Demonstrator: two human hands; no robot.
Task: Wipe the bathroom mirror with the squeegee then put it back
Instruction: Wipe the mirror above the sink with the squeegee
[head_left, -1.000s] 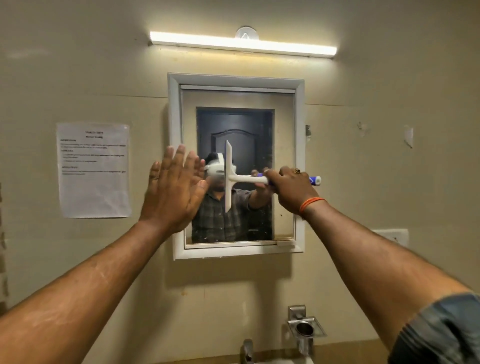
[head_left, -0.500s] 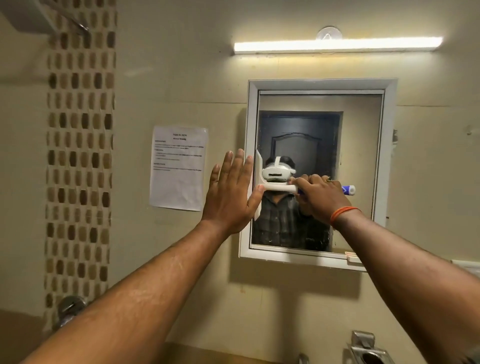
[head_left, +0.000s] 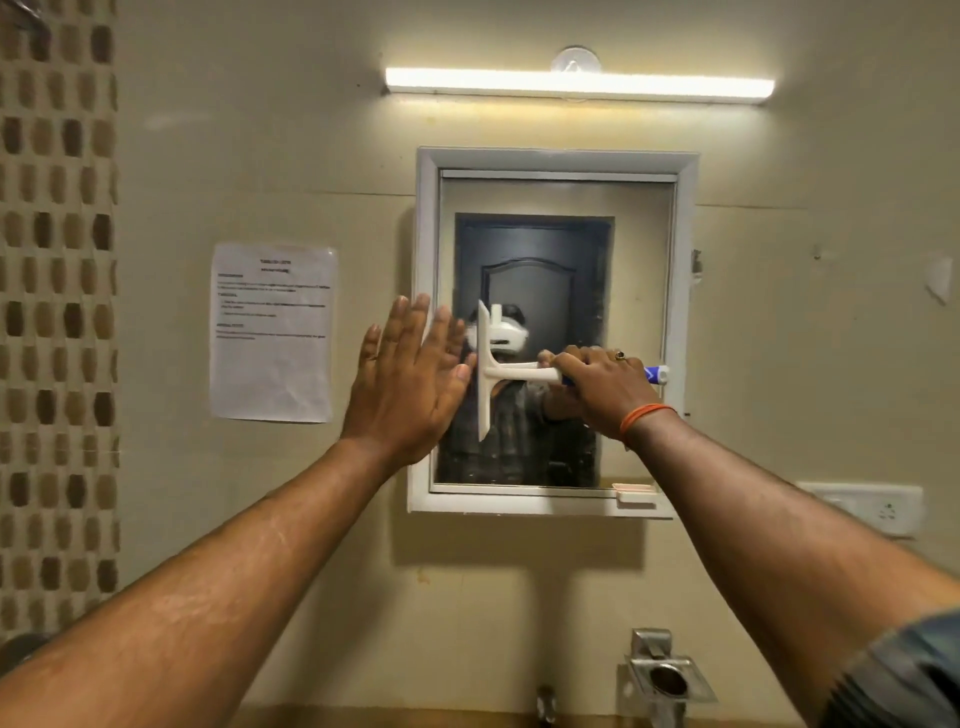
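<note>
The white-framed bathroom mirror (head_left: 644, 291) hangs on the beige wall in front of me. My right hand (head_left: 602, 389) grips the blue-tipped handle of a white squeegee (head_left: 485, 371). Its blade stands vertical against the glass, left of the mirror's middle. My left hand (head_left: 408, 384) is raised flat with straight fingers over the mirror's left frame, its thumb next to the blade. The mirror reflects a person and a dark door.
A paper notice (head_left: 272, 332) is stuck to the wall left of the mirror. A light bar (head_left: 579, 83) glows above it. A metal holder (head_left: 667, 675) and a tap sit below, a socket plate (head_left: 865, 506) at the right, mosaic tiles (head_left: 57, 312) far left.
The squeegee blade slid left to the mirror's left edge, then came back a little to the right. The view swung left and back. My left hand stayed flat by the left frame.
</note>
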